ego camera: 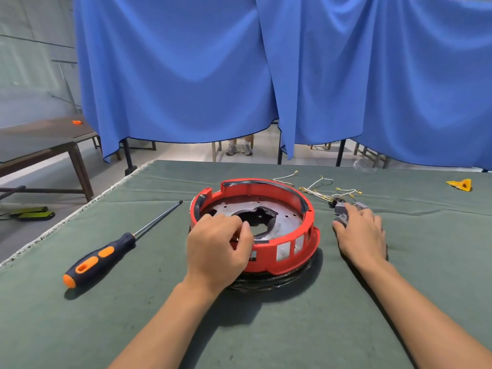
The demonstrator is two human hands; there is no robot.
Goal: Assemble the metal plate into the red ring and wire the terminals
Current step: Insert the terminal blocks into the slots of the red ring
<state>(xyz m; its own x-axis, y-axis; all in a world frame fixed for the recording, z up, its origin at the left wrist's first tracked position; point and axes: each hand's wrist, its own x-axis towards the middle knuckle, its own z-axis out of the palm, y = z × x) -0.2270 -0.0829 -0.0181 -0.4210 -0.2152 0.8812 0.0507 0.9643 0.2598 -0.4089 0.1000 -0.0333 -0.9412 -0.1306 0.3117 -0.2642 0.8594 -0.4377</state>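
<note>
The red ring (287,249) stands at the middle of the green table on a dark round base. Inside it lies the metal plate (288,222), grey with a ragged hole at its centre. My left hand (217,247) rests on the ring's near left rim, fingers curled and pinched at the plate's edge. My right hand (360,234) lies on the cloth to the right of the ring, its fingers over grey terminal blocks (342,210). White wires with yellow terminal ends (323,187) are strewn behind those blocks.
A screwdriver (111,250) with a black and orange handle lies left of the ring, tip pointing away. A yellow piece (462,185) sits at the far right. The table's left edge (80,209) runs diagonally. Blue curtains (239,75) hang behind.
</note>
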